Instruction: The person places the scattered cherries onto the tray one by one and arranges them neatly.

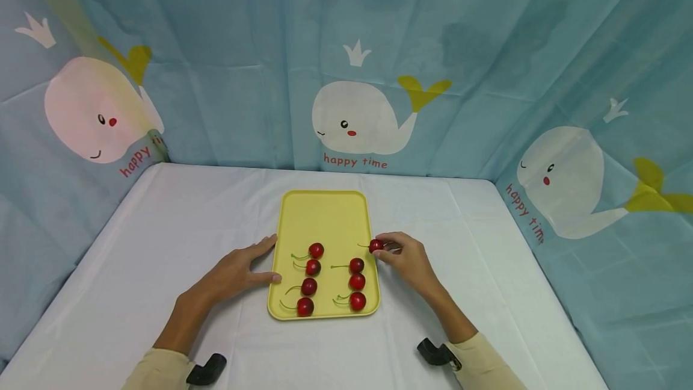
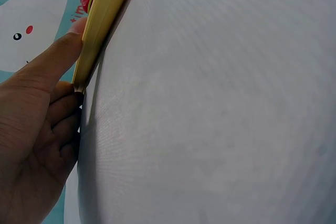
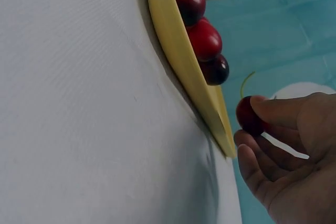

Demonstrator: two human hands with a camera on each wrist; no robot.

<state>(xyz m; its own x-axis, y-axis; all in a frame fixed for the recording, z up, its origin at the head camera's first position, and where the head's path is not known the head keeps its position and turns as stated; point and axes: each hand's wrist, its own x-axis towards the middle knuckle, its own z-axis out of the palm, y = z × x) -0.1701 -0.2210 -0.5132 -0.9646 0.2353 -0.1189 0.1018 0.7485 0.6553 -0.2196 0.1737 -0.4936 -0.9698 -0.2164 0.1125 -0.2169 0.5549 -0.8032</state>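
A yellow tray [image 1: 325, 215] lies on the white cloth with two columns of red cherries on it. The left column has several, such as the cherry [image 1: 309, 286]; the right one has three, one being the cherry [image 1: 357, 282]. At the tray's left edge rests my left hand [image 1: 230, 272], thumb on the rim and index finger touching the side further up. My right hand [image 1: 406, 257] pinches another cherry [image 3: 249, 116] between thumb and fingers, over the tray's right edge in the head view. That cherry's thin green stem points left there.
White cloth [image 1: 460, 227] covers the table on both sides of the tray. A blue curtain [image 1: 238, 107] printed with whales stands behind and along the sides. Black wrist mounts [image 1: 207, 370] show near both sleeves.
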